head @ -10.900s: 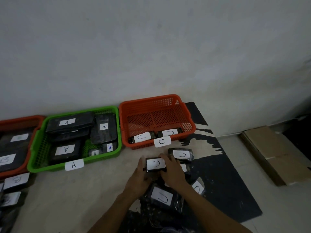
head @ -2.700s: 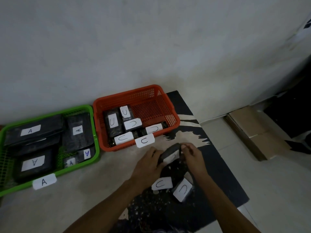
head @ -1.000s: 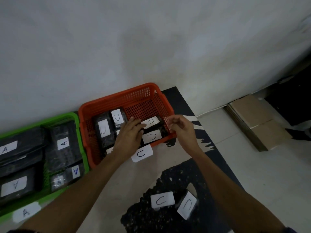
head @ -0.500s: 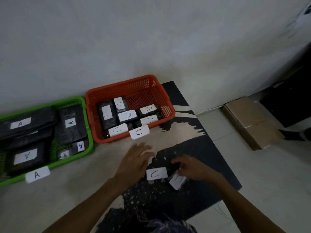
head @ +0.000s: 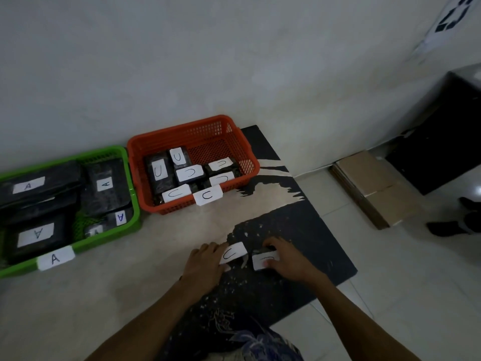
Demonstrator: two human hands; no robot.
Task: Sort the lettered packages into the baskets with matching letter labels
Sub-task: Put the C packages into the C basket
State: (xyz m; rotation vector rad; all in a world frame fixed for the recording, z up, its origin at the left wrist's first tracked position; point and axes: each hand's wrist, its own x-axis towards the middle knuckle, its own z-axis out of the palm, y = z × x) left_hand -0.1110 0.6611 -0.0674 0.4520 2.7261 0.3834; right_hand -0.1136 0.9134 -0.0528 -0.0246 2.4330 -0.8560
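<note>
Now down on the last two C packs, left hand (head: 205, 261) gripping one (head: 233, 252), right hand (head: 287, 259) curled on the other (head: 265, 259); best lifted level, then lowered into the C basket (head: 242, 142).

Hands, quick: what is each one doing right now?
Left hand: fingers on the left C package; grip cannot be told.
Right hand: curled over the right C package, gripping it.

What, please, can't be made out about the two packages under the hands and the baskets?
- Right package, head view: letter covered by the right hand.
- Left package: its body is lost against the dark mat, and the left hand overlaps it.
- Green basket: cut off by the left frame edge.
</note>
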